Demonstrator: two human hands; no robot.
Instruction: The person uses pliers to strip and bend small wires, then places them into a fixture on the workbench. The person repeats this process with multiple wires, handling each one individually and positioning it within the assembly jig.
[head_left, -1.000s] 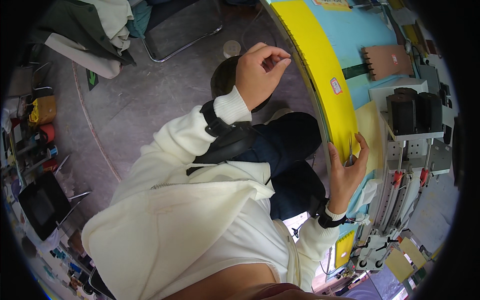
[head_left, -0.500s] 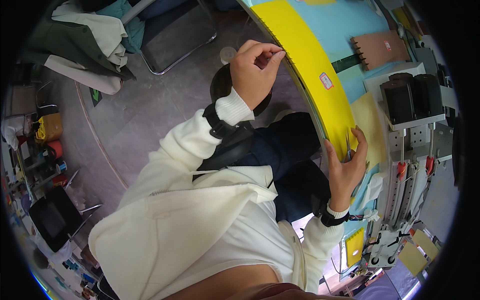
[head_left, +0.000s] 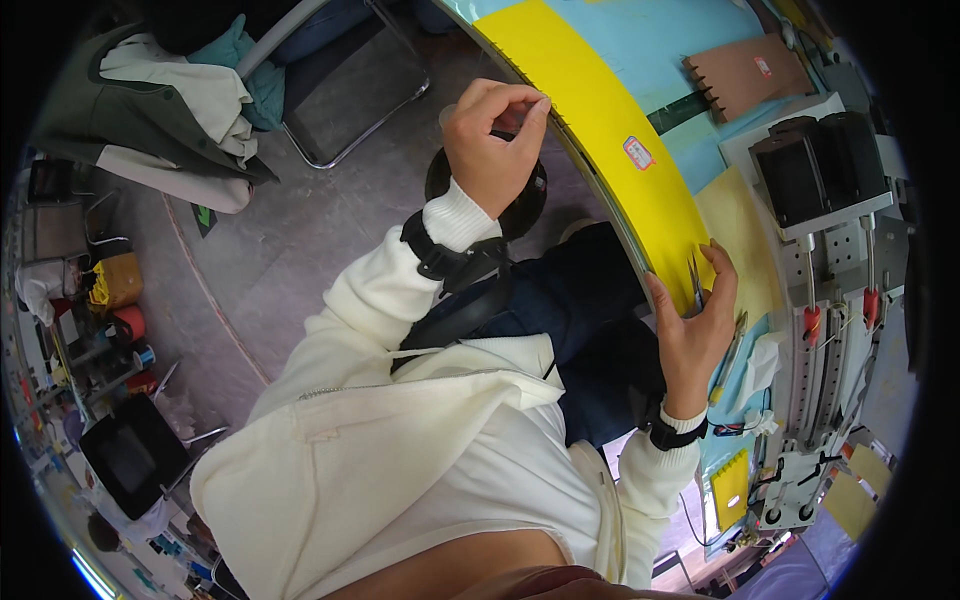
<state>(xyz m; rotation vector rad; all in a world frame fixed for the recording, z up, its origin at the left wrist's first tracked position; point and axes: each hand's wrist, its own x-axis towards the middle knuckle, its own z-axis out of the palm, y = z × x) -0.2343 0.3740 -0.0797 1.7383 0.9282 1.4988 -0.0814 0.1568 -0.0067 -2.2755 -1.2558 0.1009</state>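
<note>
A long yellow sheet [head_left: 590, 90] with a notched left edge lies along the table's near edge and bears a small red-bordered label [head_left: 637, 153]. My left hand [head_left: 494, 145] is pinched, thumb against forefinger, right at the notched edge near its far part; what sits between the fingertips is too small to make out. Around the sheet's near end, my right hand [head_left: 697, 345] curls with its thumb at the edge and forefinger over the top. A slim pointed metal tool [head_left: 696, 281], perhaps scissors or tweezers, sticks out from that hand; its rear part is hidden.
A brown notched panel [head_left: 745, 77] lies on the blue tabletop [head_left: 655, 45]. Metal fixtures with a black block [head_left: 820, 170] and red-handled clamps stand at the right. Beside my right hand lie a slender hand tool [head_left: 731, 358] and a small yellow notched piece [head_left: 732, 490].
The view has shifted slightly, so the sheet and table sit a little further left. Both hands keep nearly the same places on the yellow sheet, and the pointed tool stays in my right hand.
</note>
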